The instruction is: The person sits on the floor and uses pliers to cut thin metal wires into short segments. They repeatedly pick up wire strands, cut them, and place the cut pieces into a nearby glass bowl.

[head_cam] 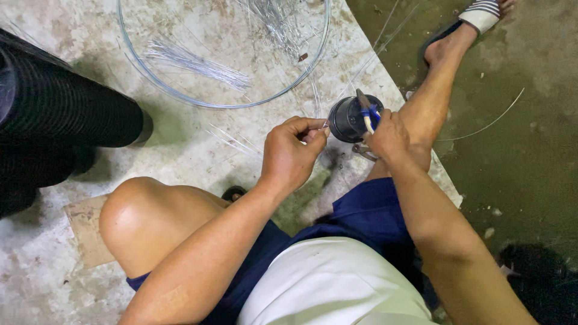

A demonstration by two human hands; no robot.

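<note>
At the far left a roll of black ribbed mesh [60, 120] lay on the stained concrete floor [180, 150], with a scrap of brown cardboard [84, 232] just below it beside the person's bent knee [141, 219]. Further along, a large hoop of silvery wire [223, 103] rested flat on the floor, and inside it lay a bundle of thin cut wire lengths [198, 60]. A few loose strands [232, 139] were scattered near the hoop's lower edge.

The left hand [292, 153] was closed in a pinch, thumb and forefinger gripping the end of a fine wire strand [324, 126] that ran toward the right hand. Just beside it stood a small black cup-like pot [348, 120] on the floor, close to the person's shin. The right hand [388, 135] was clenched around a pair of blue-handled pliers [366, 111], whose nose pointed up over the pot; it was touching or almost touching the pot's rim, I could not tell which.

To the right, one long curved wire [487, 123] lay on darker, greenish floor, and the person's foot in a striped sandal [478, 15] rested at the top.
</note>
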